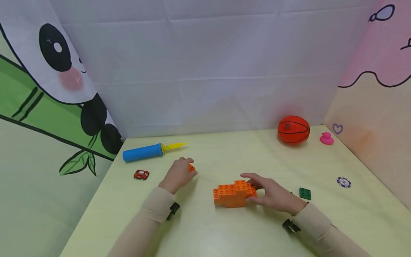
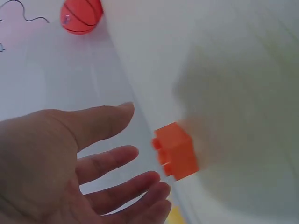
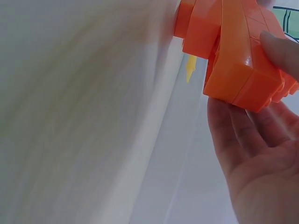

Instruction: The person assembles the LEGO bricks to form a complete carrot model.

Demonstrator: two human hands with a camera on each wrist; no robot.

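My left hand [image 1: 180, 175] reaches over a small orange toy brick [image 2: 176, 151], thumb and fingers spread apart. In the left wrist view the brick sits on the table just beyond the fingertips, studs facing the hand. At the centre of the table is a stepped build of orange toy bricks [image 1: 229, 194], studs up in the head view. My right hand [image 1: 273, 192] grips its right end, thumb on the near side and fingers behind. The right wrist view shows the thumb [image 3: 282, 51] against one face of the build and the fingers along another.
A blue and yellow hand pump [image 1: 144, 152] and a red toy car [image 1: 141, 174] lie at left. A red ball [image 1: 293, 130] and pink rubber duck [image 1: 326, 138] are at back right. Right of my right hand lie a green brick [image 1: 305, 193] and a poker chip [image 1: 344, 182].
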